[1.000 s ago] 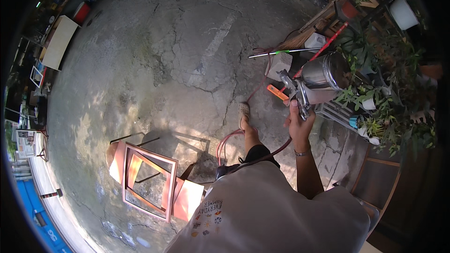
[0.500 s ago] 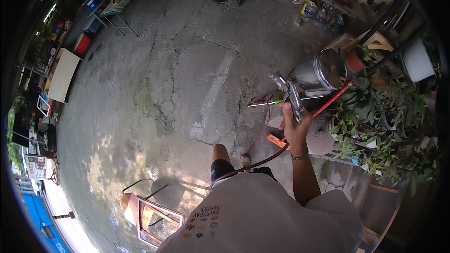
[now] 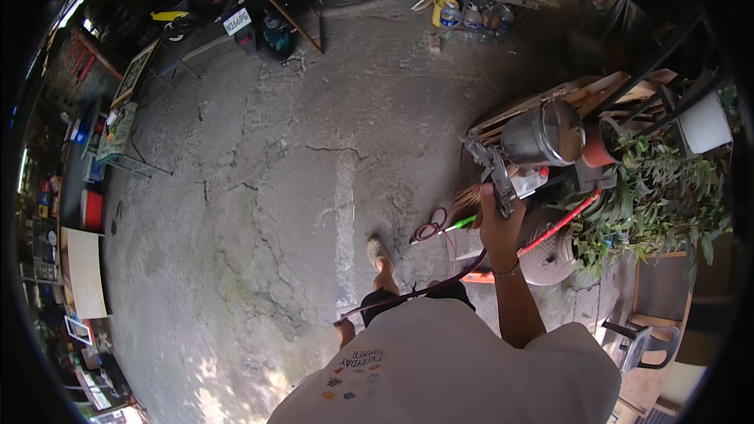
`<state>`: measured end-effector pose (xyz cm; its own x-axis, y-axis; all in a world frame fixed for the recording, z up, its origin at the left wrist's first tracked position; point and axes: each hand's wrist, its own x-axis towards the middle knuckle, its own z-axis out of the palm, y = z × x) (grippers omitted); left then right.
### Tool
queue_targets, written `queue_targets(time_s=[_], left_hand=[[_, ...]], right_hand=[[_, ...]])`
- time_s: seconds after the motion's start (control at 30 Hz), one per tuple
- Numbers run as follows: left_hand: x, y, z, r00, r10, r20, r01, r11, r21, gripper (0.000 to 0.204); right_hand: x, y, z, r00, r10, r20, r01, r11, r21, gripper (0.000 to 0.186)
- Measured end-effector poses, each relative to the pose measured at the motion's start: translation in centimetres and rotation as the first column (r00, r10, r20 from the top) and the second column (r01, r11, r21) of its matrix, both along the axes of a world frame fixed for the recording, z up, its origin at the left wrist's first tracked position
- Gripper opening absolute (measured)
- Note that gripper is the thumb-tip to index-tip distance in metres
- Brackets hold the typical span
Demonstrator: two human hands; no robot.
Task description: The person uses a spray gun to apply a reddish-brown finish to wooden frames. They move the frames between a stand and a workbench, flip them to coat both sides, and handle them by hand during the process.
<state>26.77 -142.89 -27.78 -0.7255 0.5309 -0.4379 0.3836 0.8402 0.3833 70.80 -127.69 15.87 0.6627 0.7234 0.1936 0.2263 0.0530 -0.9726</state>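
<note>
My right hand [image 3: 500, 229] is raised in front of me on the right, its fingers wrapped round a silvery metal spray gun [image 3: 496, 172]. A dark red air hose [image 3: 437, 287] hangs from the gun's lower end and crosses in front of my body to the left. By the left side of my shirt, part of my left hand [image 3: 345, 332] shows, closed on that hose. Beyond the gun lies a large shiny metal pot [image 3: 525, 138], tipped on its side on some wood.
Potted plants [image 3: 660, 188] and a red pole [image 3: 561, 222] are on the right. A coiled hose [image 3: 430, 228] lies on the cracked concrete floor [image 3: 275, 188]. Bottles [image 3: 471, 17] stand at the far right, a motorcycle [image 3: 271, 35] farther back. A grey plastic chair [image 3: 652, 345] is at lower right.
My view has swung round and forward, bringing the motorcycle and far bottles further into it. One foot in a clog has come forward. The spray gun stays in my right hand.
</note>
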Motion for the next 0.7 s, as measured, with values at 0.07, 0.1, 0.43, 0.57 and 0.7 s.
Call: queue_targets(time_s=[0.07,0.1,0.43,0.57,0.7], left_hand=[[0.1,11.8,1.9,0.995,-0.079,0.066,0.063,0.974,0.219,0.039],[1.0,17.7,5.4,0.976,-0.218,0.018,0.212,0.963,0.168,0.027],[14.4,64.1,13.3,0.500,-0.753,0.427,0.245,0.596,0.764,0.030],[25.0,75.4,15.7,0.389,-0.849,0.358,0.351,0.496,0.794,0.034],[34.3,82.8,16.7,0.424,-0.805,0.415,0.511,0.591,0.624,0.042]], right_hand=[[1.9,2.9,0.0,0.995,-0.102,-0.014,0.102,0.995,0.003,0.021],[1.8,3.9,0.3,0.989,-0.136,-0.056,0.134,0.990,-0.036,0.021],[9.2,16.6,3.0,0.918,-0.385,-0.092,0.391,0.919,0.047,0.024],[15.7,22.1,3.9,0.869,-0.484,-0.099,0.491,0.868,0.072,0.024],[21.8,27.0,4.8,0.822,-0.545,-0.165,0.558,0.829,0.043,0.024]])
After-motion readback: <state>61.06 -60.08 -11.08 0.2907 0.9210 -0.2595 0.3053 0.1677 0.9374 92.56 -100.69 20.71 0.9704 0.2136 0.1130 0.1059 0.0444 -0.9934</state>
